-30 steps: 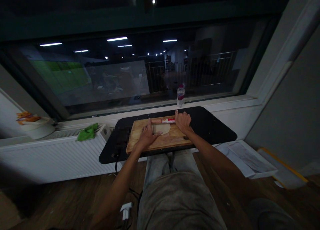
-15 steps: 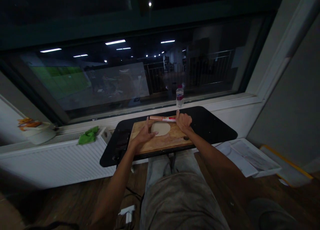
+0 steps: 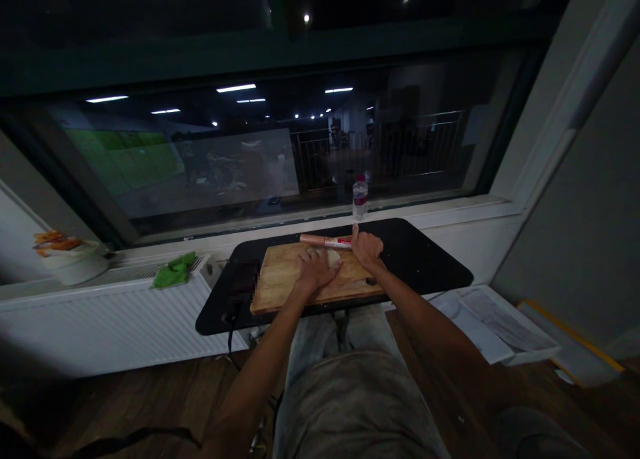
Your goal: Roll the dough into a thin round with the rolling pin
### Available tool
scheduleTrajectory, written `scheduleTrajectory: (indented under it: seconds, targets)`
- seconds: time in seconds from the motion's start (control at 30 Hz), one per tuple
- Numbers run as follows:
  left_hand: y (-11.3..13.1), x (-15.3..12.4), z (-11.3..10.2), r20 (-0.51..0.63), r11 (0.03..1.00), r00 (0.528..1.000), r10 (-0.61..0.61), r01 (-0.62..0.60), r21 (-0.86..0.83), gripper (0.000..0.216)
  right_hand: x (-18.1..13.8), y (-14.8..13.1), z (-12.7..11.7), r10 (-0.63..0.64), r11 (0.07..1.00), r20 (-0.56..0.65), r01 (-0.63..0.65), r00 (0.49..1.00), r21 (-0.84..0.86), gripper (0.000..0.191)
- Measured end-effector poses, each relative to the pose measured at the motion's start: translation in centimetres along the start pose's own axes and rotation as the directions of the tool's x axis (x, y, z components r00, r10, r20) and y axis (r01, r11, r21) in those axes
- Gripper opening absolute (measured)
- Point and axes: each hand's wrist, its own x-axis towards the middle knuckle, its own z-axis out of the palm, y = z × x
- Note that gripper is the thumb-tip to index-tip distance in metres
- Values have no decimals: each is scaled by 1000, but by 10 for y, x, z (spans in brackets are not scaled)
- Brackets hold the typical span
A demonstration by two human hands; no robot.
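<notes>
My left hand (image 3: 315,270) lies over a flat piece of pale dough (image 3: 332,257), fingers stretched out and covering most of it. The dough rests on a wooden cutting board (image 3: 280,276). At the board's far edge my right hand (image 3: 367,247) is wrapped around the right end of a wooden rolling pin (image 3: 315,240), its thumb pointing up. A red and white label shows on the pin, and its left end is free. Board and pin are on a small black table (image 3: 420,252).
A water bottle (image 3: 360,198) stands on the windowsill beyond the table. To the left, a green cloth (image 3: 175,270) and a white pot (image 3: 77,264) sit on the radiator (image 3: 115,326). A white box with papers (image 3: 500,322) lies low at the right.
My left hand has let go of the rolling pin's left end and moved right onto the dough. My right hand keeps its grip on the pin.
</notes>
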Motion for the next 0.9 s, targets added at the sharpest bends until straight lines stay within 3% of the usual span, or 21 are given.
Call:
scheduleTrajectory:
  seconds: [0.27,0.43,0.5,0.67,0.73,0.83,0.9]
  targets:
    - [-13,7,-14,146,983,975,165,-175,58,81,0,-3,-1,3,1000,0,-3,1000,21,83]
    - [-36,-9,-29,200,924,904,377,-383,-12,75,0,-3,6,-88,995,-8,88,996,-55,80]
    - [-40,-20,-35,204,911,889,409,-411,-34,73,-1,-1,11,-137,988,-28,134,990,-81,77]
    - [-16,-46,-40,70,942,943,326,-330,56,61,1,4,22,-220,967,-61,209,974,-147,73]
    - [1,-51,-36,3,966,974,227,-225,123,59,2,6,23,-256,956,-54,245,965,-159,70]
    - [21,-54,-29,-15,986,997,78,-75,152,65,2,6,22,-368,918,-7,362,930,-165,56]
    - [25,-54,-25,-8,986,999,53,-51,158,67,2,5,20,-432,887,43,433,901,-159,46]
